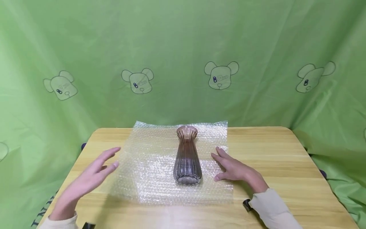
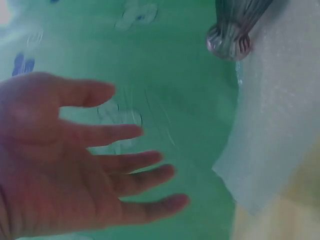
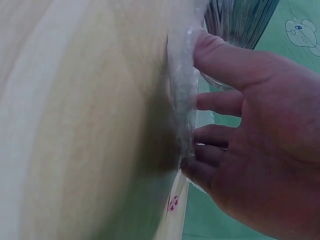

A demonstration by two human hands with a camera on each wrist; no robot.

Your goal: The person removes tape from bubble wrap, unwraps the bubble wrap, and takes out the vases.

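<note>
A ribbed glass vase (image 1: 187, 157), pinkish at the neck and grey toward its base, lies on its side on a sheet of clear bubble wrap (image 1: 155, 183). Its mouth points to the table's far edge. My left hand (image 1: 87, 178) hovers by the sheet's left side, holding nothing; its fingers are spread in the left wrist view. At the sheet's right edge is my right hand (image 1: 235, 168), with fingers extended and apart from the vase. In the right wrist view its fingertips (image 3: 205, 47) meet the wrap's edge; whether they press on it I cannot tell.
Beneath the wrap is a light wooden table (image 1: 266, 149) with rounded far corners. A green curtain (image 1: 177, 41) printed with bear heads hangs behind it and along both sides. The wrap's far edge reaches the table's back edge and curls up slightly.
</note>
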